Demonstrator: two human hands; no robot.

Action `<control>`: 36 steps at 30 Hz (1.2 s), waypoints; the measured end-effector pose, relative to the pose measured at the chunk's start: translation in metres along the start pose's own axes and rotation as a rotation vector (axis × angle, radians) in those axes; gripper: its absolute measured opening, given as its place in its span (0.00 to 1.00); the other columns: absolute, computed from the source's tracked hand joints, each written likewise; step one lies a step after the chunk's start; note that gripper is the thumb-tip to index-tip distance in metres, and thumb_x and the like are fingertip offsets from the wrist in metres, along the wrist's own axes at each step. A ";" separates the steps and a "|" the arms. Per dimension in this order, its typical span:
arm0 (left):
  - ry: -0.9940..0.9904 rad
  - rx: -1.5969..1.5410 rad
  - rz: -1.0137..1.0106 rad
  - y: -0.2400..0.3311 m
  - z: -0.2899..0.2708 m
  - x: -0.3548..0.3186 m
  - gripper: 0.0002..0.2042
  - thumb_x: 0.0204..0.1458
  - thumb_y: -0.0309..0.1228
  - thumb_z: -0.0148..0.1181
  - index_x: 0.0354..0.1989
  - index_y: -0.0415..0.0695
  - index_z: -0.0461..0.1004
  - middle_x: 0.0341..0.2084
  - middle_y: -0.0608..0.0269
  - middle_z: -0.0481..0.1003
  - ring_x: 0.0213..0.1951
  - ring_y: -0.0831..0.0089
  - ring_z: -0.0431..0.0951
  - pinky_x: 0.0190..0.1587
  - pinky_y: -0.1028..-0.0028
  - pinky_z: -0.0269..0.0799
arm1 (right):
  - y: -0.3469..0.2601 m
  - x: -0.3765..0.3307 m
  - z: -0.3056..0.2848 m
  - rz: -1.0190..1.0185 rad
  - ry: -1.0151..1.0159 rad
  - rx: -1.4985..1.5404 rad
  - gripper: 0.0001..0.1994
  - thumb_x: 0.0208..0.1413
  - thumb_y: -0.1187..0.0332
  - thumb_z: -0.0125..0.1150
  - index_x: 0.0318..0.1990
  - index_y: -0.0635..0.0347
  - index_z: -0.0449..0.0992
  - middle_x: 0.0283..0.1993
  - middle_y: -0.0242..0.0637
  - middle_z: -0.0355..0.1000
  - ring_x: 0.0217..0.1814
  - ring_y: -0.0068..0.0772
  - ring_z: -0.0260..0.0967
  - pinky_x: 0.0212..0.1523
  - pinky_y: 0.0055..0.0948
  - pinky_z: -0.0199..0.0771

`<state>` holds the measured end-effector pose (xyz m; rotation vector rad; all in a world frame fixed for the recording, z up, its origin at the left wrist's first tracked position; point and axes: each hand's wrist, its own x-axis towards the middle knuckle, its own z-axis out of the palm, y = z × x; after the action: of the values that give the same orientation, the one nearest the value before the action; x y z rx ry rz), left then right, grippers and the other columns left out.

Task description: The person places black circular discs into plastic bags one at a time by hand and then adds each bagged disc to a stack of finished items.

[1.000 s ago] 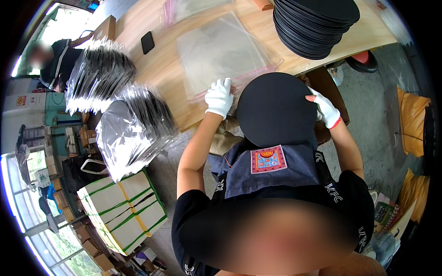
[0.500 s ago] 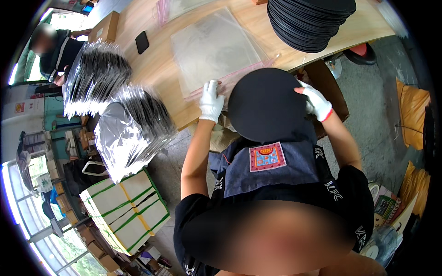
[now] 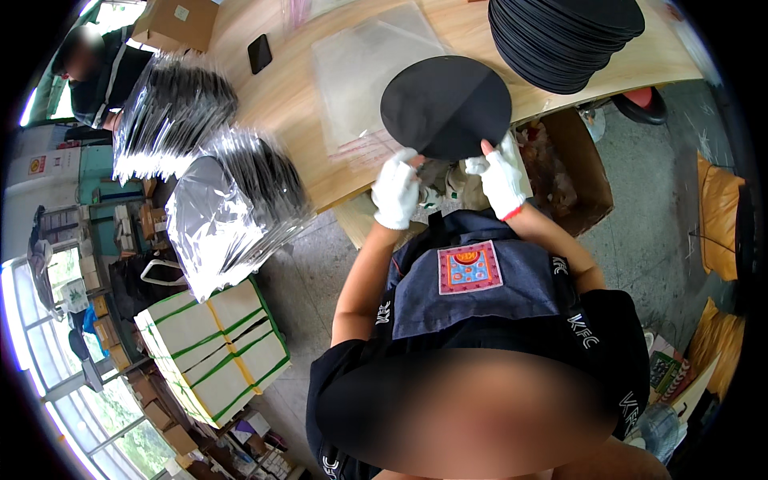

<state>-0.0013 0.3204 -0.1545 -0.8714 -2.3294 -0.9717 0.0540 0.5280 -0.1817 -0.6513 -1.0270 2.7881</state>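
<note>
From my remote seat I see the long wooden bench (image 3: 272,136) running across the top of the view, a tall stack of black discs (image 3: 564,36) at its right end and clear plastic bags (image 3: 364,76) lying flat at its middle. Two heaps of bagged discs (image 3: 232,200) stand to the left, beside banded cartons (image 3: 216,352). A brown cardboard box (image 3: 572,168) sits below the bench edge. One black disc (image 3: 446,106) is held tilted over the near bench edge, above the bags. The left hand (image 3: 396,192), white-gloved, pinches the disc's lower rim with closed fingers (image 3: 406,160); the right hand (image 3: 502,178), also gloved, grips the same rim just beside it
</note>
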 end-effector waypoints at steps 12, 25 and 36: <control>-0.190 -0.860 -1.214 0.005 0.042 -0.077 0.09 0.57 0.30 0.53 0.41 0.37 0.73 0.27 0.66 0.74 0.20 0.80 0.74 0.22 0.81 0.72 | 0.012 -0.026 -0.031 0.165 0.307 -0.181 0.15 0.62 0.76 0.43 0.56 0.59 0.59 0.50 0.41 0.64 0.48 0.36 0.70 0.48 0.34 0.78; -0.497 -0.884 -1.241 -0.031 0.012 -0.067 0.10 0.55 0.27 0.50 0.42 0.36 0.72 0.29 0.60 0.77 0.23 0.74 0.77 0.25 0.76 0.74 | 0.072 0.056 0.044 0.546 -0.383 0.161 0.18 0.63 0.70 0.42 0.60 0.64 0.57 0.56 0.50 0.64 0.57 0.48 0.66 0.57 0.42 0.71; -0.491 -0.860 -1.140 -0.017 -0.007 -0.072 0.09 0.56 0.29 0.51 0.40 0.37 0.73 0.27 0.63 0.75 0.24 0.78 0.76 0.26 0.78 0.74 | 0.070 0.056 0.089 0.286 -0.173 -0.203 0.21 0.62 0.66 0.48 0.60 0.62 0.59 0.56 0.53 0.65 0.41 0.51 0.75 0.38 0.42 0.81</control>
<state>0.0375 0.2788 -0.2022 0.1510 -2.8008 -2.5721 -0.0305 0.4342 -0.1862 -0.6326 -1.3644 3.0557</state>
